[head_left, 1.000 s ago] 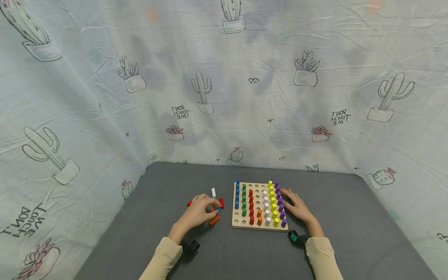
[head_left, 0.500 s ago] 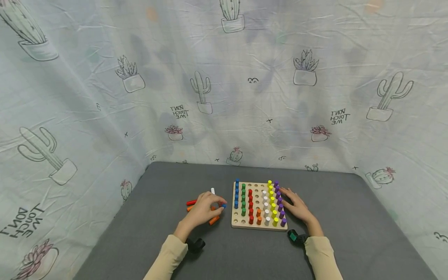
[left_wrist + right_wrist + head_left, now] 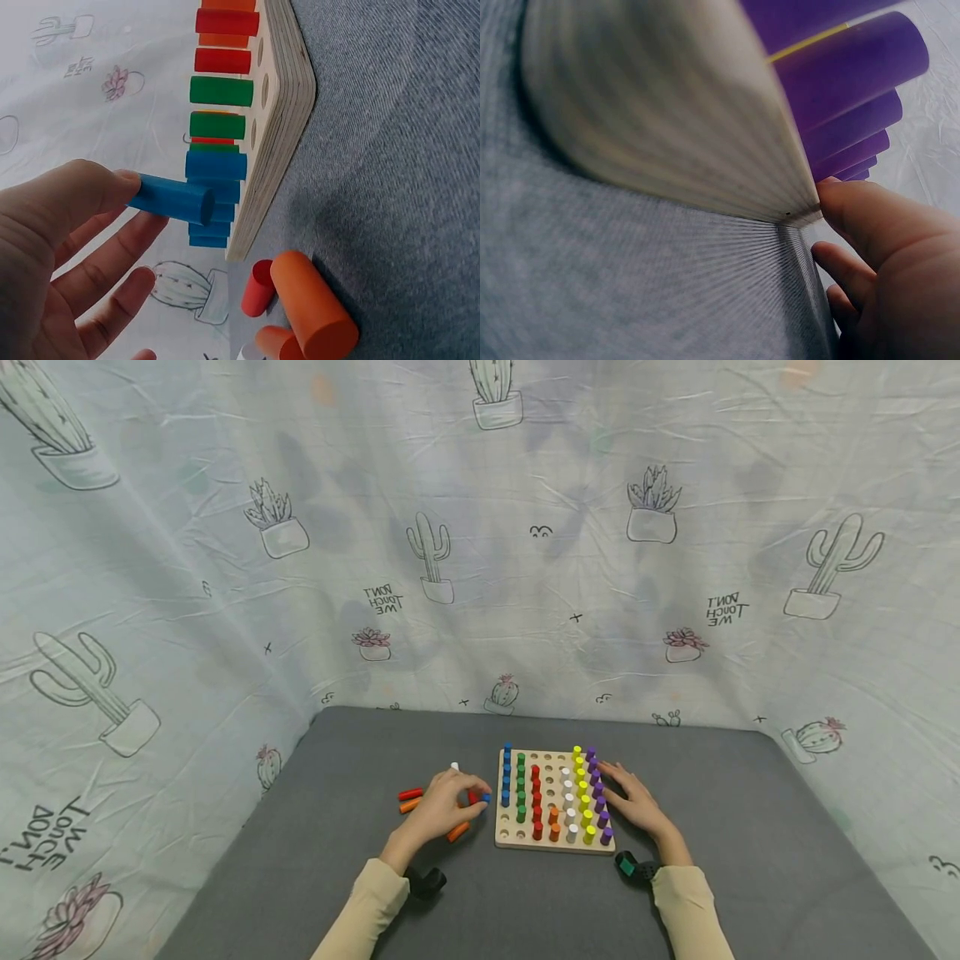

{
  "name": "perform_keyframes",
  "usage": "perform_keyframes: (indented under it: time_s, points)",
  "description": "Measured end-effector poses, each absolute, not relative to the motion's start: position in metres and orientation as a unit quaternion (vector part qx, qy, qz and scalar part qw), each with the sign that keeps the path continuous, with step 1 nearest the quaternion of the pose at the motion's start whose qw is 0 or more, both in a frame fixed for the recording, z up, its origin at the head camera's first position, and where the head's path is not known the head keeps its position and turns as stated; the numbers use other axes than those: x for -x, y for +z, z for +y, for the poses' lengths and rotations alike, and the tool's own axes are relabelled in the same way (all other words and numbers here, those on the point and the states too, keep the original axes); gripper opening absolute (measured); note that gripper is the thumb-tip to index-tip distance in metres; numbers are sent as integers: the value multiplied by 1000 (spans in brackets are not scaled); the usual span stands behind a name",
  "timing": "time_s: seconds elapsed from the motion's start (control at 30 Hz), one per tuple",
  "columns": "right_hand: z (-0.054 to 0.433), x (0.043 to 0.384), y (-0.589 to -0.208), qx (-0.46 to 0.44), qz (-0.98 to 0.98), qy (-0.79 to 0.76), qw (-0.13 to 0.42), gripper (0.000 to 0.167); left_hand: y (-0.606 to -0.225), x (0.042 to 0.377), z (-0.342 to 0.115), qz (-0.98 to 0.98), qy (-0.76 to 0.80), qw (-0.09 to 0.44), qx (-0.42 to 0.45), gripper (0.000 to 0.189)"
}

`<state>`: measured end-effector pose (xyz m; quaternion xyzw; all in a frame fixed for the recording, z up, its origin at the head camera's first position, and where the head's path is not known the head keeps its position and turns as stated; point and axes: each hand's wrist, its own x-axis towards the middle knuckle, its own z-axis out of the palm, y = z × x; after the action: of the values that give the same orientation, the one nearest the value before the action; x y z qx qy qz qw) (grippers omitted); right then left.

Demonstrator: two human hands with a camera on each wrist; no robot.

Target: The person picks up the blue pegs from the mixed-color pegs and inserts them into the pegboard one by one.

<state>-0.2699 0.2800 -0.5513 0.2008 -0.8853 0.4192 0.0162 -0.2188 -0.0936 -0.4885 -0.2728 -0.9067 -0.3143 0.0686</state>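
Observation:
My left hand (image 3: 441, 807) pinches a blue peg (image 3: 171, 198) between thumb and fingertips, just left of the wooden pegboard (image 3: 527, 845). In the left wrist view the peg lies nearly level, overlapping the row of blue pegs (image 3: 216, 166) standing in the board. Beside it are green pegs (image 3: 220, 91) and red pegs. My right hand (image 3: 637, 802) rests at the board's right edge, fingers extended, with the thumb close to the wooden side (image 3: 667, 112) below the purple pegs (image 3: 855, 67). Holes show at the near left corner and in the orange column.
Loose pegs lie on the grey cloth left of the board: a red peg (image 3: 410, 794), an orange peg (image 3: 458, 832) and a white peg (image 3: 454, 766), with others partly behind the left hand. Patterned fabric (image 3: 480, 635) hangs behind the table.
My left hand has moved right toward the board with the blue peg, uncovering red and orange pegs on its left. The right hand stays at the board's edge.

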Motion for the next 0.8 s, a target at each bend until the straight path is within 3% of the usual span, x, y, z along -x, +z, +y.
perform_keyframes:
  time_s: [0.53, 0.8]
  points:
    - [279, 271, -550, -199, -884, 422, 7, 53, -493, 224, -87, -900, -343, 25, 267, 23]
    - [279, 270, -551, -208, -880, 426, 15, 53, -497, 225, -81, -896, -346, 36, 274, 19]
